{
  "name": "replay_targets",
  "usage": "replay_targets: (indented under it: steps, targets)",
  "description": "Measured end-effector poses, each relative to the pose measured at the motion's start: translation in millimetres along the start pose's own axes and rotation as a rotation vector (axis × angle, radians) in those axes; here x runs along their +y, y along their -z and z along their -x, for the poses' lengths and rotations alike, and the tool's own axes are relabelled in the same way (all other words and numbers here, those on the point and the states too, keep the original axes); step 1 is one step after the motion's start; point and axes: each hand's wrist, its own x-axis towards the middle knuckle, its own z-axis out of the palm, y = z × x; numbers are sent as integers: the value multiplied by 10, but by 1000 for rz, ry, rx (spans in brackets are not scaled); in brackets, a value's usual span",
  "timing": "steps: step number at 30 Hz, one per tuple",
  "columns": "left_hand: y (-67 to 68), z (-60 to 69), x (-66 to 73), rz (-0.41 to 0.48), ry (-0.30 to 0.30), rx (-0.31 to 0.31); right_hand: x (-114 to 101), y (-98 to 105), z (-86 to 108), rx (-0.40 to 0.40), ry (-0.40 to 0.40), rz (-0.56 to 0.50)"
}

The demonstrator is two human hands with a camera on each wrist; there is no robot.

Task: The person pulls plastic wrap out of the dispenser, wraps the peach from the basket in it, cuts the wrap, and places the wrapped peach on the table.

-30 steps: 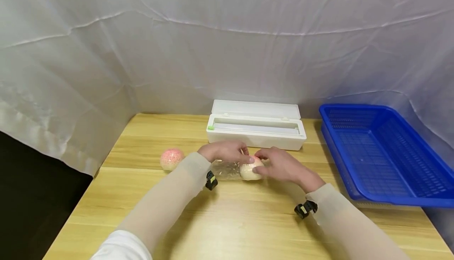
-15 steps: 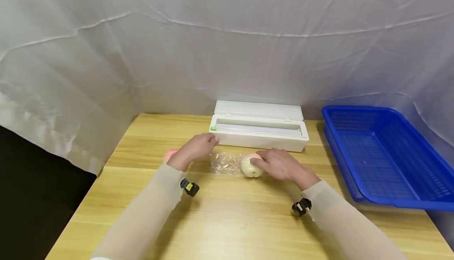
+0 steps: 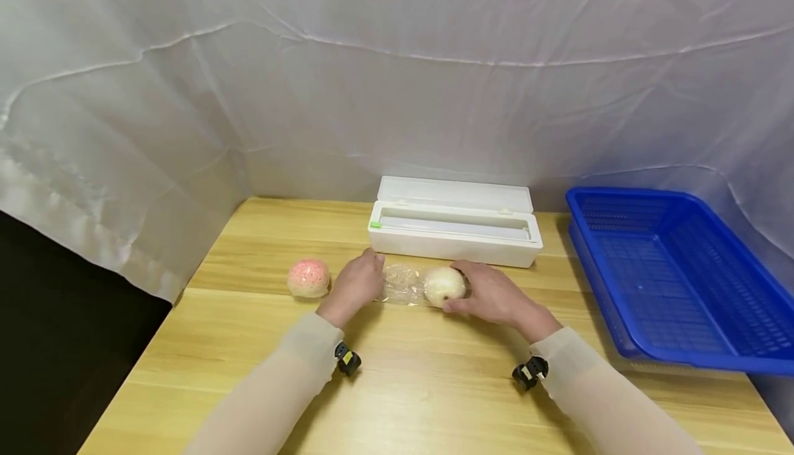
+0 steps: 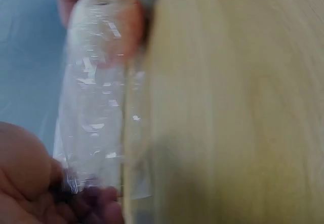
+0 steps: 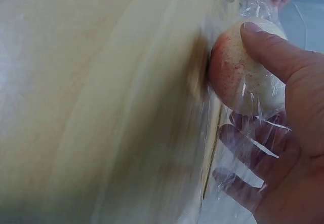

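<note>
A pale peach with a pink side, wrapped in clear cling film, lies on the table in front of the white box. My right hand holds this peach, its thumb across the fruit in the right wrist view and its other fingers behind the film. The film stretches left from the peach as a crumpled strip. At its far left end my left hand pinches the film with curled fingers, partly dark in the left wrist view. A second pink peach sits just left of that hand.
Behind the hands stands a long white cling film box, its lid raised and a green slider at its left end. A blue plastic basket occupies the right side. Grey-white cloth hangs at the back and sides of the wooden table.
My left hand has left the wrapped peach, swung left, and come down onto the film's left end. Under my right hand the peach has turned, so its pale side faces up.
</note>
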Motion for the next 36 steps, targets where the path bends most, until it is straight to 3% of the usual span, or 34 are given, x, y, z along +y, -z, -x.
replay_targets:
  steps: [4,11,15,17,19,22,25,27,31,34,36]
  targets:
    - [-57,-58,-5,-3,-4,79,12,-16,9,-14,-23,-78]
    - [-49,-98,-95,89,-12,73,42,-61,13,-21,-25,-171]
    - [-13,-79,-120,50,-26,69,31,-73,31,1,-7,-152]
    - [29,-55,-116,4,-40,99,24,-78,59,35,-2,-112]
    - [95,-21,-72,-30,-73,131,13,-81,102,78,11,-64]
    - [211,14,85,-4,-196,113,-16,-69,189,171,60,6]
    - [293,20,318,84,-337,-23,-78,-48,277,290,205,91]
    - [308,10,448,138,-378,-148,-133,-40,329,373,338,167]
    - [262,9,581,267,-370,-433,-225,-38,419,504,567,319]
    - [224,55,592,378,-334,-607,-270,-42,451,551,628,384]
    - [228,103,591,405,-334,-646,-291,-35,453,560,620,404]
